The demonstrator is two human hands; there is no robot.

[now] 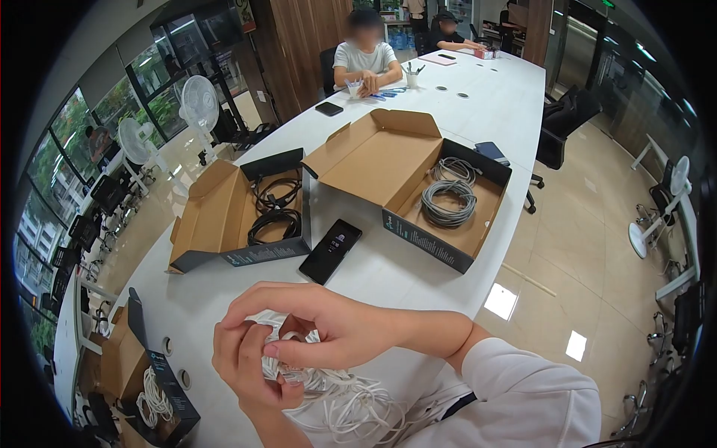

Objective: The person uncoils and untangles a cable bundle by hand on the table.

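Observation:
In front of my body both hands meet around a bunch of white cable (pixel 347 403), whose loose loops hang over my lap and the table edge. My left hand (pixel 250 366) comes up from below, its fingers curled round part of the bunch. From the right, my right hand (pixel 317 321) arches over it, thumb bent inward and fingertips hidden behind the left hand. Just beyond lies a black smartphone (pixel 331 251) with its screen lit. An open box (pixel 224 224) holds coiled black cables (pixel 275 224); another open box (pixel 433 246) holds coiled grey cables (pixel 449 203).
At lower left, a third open box (pixel 134 351) contains white cable (pixel 154 397). Farther along the white table (pixel 478 104) are a second phone (pixel 328 109), a pen cup (pixel 412 77) and a dark notebook (pixel 491 153). Two people sit at the far side. Office chairs and fans stand around.

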